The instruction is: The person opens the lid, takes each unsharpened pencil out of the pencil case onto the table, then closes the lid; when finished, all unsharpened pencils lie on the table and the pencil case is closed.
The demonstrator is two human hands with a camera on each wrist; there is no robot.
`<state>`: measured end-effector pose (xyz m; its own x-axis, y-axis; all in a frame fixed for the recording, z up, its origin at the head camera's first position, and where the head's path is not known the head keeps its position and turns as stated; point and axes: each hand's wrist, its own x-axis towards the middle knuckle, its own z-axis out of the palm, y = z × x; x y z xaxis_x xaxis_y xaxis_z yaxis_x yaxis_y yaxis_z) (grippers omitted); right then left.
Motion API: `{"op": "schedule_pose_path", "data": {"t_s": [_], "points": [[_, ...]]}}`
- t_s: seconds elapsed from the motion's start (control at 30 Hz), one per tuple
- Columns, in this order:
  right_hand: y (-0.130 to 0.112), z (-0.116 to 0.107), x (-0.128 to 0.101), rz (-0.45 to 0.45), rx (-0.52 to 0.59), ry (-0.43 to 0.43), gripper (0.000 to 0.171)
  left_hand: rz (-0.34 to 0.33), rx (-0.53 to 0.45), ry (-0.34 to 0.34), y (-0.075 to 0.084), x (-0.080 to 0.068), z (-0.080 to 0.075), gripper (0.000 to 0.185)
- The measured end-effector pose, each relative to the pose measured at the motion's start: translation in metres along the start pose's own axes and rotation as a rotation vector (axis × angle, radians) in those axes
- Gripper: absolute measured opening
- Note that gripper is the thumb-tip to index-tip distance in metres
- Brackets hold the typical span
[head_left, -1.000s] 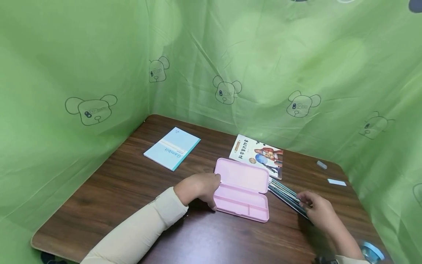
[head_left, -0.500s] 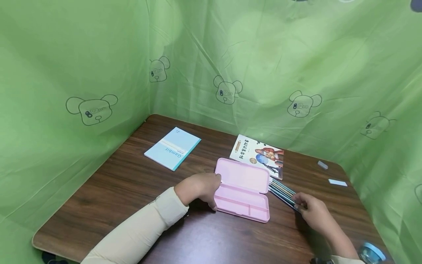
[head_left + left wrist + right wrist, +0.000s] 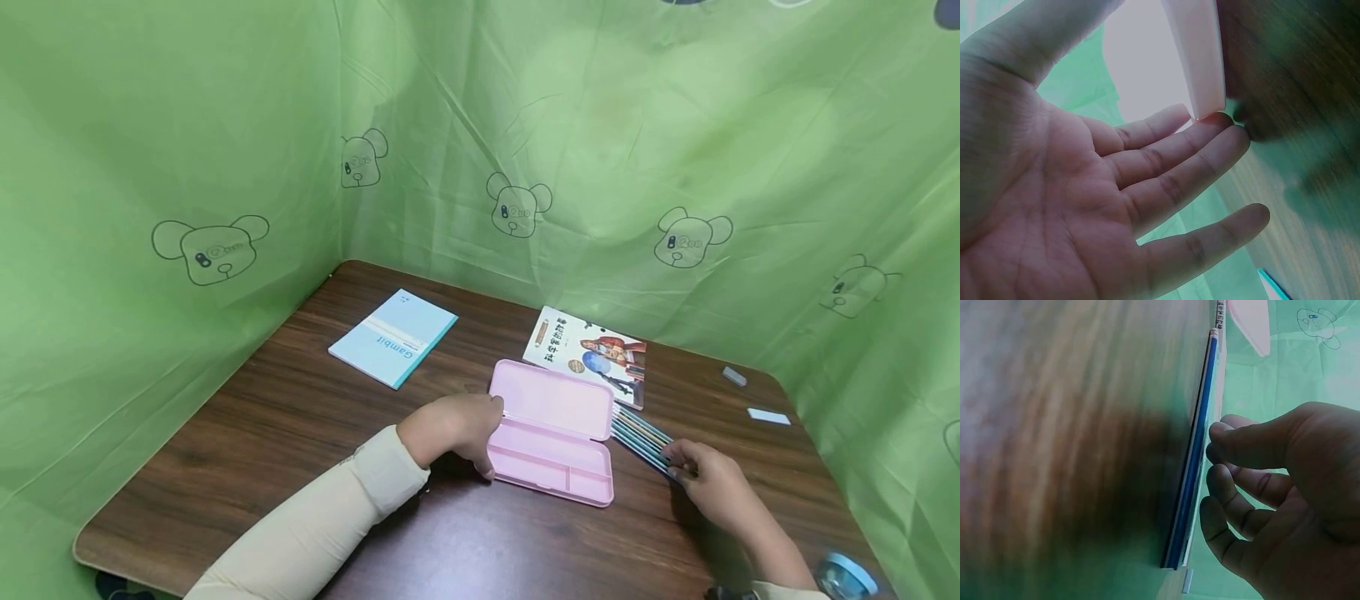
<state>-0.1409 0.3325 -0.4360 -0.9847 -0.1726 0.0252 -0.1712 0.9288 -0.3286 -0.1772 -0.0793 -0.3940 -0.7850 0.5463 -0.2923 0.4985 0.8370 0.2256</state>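
Observation:
My left hand [image 3: 463, 423] spans the left end of an open pink pencil case [image 3: 592, 455]. Its extended fingertips touch the case edge in the left wrist view, and the palm faces the camera there. To the right of the case, several thin blue-green pencils [image 3: 637, 437] lie side by side, sloping down to the right; their far ends meet the case's right edge. My right hand [image 3: 705, 477] has thumb and curled fingers at their near end. In the right wrist view a dark blue pencil [image 3: 1194, 450] runs past the fingertips.
A book with an illustrated cover [image 3: 577, 342] lies behind the case. A light blue notebook [image 3: 393, 337] is at the back left. An eraser-like block [image 3: 733, 376] and a white strip [image 3: 768, 415] are at the right, and a blue-lidded jar [image 3: 843, 575] stands at the front right.
My right hand has shifted slightly left along the pencils towards the case, and their near ends now stop at its fingertips. The left hand and case have stayed put.

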Motion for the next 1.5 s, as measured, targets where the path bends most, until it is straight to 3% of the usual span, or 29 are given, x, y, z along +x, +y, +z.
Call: {"op": "schedule_pose_path", "data": {"t_s": [0.3, 0.47, 0.6, 0.7, 0.83, 1.07, 1.2, 1.3, 1.37, 1.5], "points": [[-0.028, -0.004, 0.017, -0.03, 0.095, 0.042, 0.012, -0.004, -0.005, -0.006, -0.002, 0.0, 0.0, 0.083], [-0.048, -0.001, 0.036, -0.051, 0.158, 0.04, 0.04, -0.001, 0.005, -0.003, 0.0, 0.0, 0.0, 0.086], [-0.061, 0.005, 0.053, -0.021, 0.237, -0.023, 0.064, -0.005, 0.003, -0.002, 0.002, -0.001, -0.001, 0.085], [-0.071, 0.008, 0.061, -0.008, 0.283, -0.067, 0.073, -0.01, 0.007, -0.009, 0.003, -0.002, -0.002, 0.086], [-0.081, 0.006, 0.061, -0.013, 0.326, -0.06, 0.075, -0.008, 0.016, -0.016, 0.002, -0.001, -0.001, 0.089], [-0.093, -0.002, 0.039, -0.038, 0.337, 0.033, 0.061, -0.088, 0.085, 0.014, 0.003, -0.005, 0.003, 0.088], [-0.099, 0.001, 0.016, -0.077, 0.31, 0.124, 0.035, -0.123, 0.125, 0.049, 0.005, -0.01, 0.01, 0.092], [-0.102, 0.007, 0.003, -0.158, 0.261, 0.173, 0.012, -0.144, 0.117, 0.072, 0.005, -0.018, 0.012, 0.099], [-0.105, 0.011, -0.001, -0.233, 0.206, 0.189, 0.004, -0.166, 0.098, 0.085, 0.005, -0.024, 0.007, 0.104], [-0.115, 0.015, 0.003, -0.332, 0.079, 0.193, 0.007, -0.17, 0.034, 0.124, 0.01, -0.032, -0.013, 0.106]]}}
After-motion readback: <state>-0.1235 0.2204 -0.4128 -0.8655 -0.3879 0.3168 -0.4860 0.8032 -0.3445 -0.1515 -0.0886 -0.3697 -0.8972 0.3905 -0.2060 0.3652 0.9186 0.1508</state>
